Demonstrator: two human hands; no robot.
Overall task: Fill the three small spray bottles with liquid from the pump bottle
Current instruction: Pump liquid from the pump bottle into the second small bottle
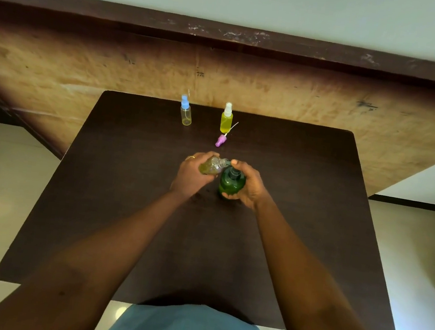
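To fill it cleanly, I judged the open neck had to stay right under the spout, with short, steady presses so nothing ran onto the desk (pixel 123 208). The left hand (pixel 192 174) was curled round the uncapped small bottle (pixel 210 166), tilting its mouth to the nozzle. The right hand (pixel 249 185) wrapped the green pump bottle (pixel 232 183), standing mid-desk, a fingertip at its pump head. The purple sprayer (pixel 221 140) lay just beyond.

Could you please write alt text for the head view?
The left hand tilts an uncapped spray bottle to the green pump bottle, gripped by the right hand. Behind: blue-capped bottle, full white-capped bottle, purple sprayer.
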